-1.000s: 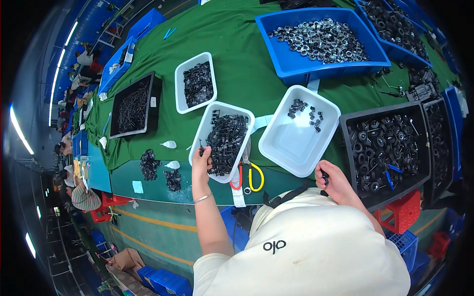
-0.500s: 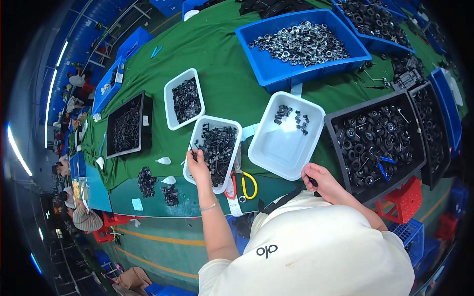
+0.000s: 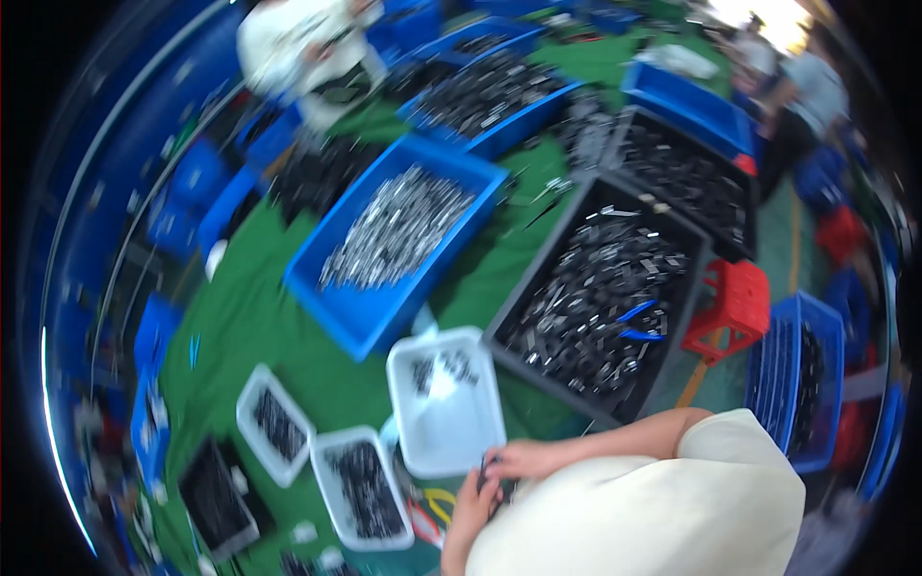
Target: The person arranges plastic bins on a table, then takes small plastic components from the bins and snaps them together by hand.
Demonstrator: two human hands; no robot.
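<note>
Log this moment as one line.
left hand and right hand: together on small dark part | beside white tray | green table | view blurred

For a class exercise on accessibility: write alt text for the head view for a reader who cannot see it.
Both hands, left hand and right hand, meet over a small dark part beside a white tray on a green table. Blue and black bins of metal parts lie beyond; the picture is blurred.

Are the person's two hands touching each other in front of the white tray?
Touching. In the head view the left hand and right hand meet around a small dark part, below the white tray.
</note>
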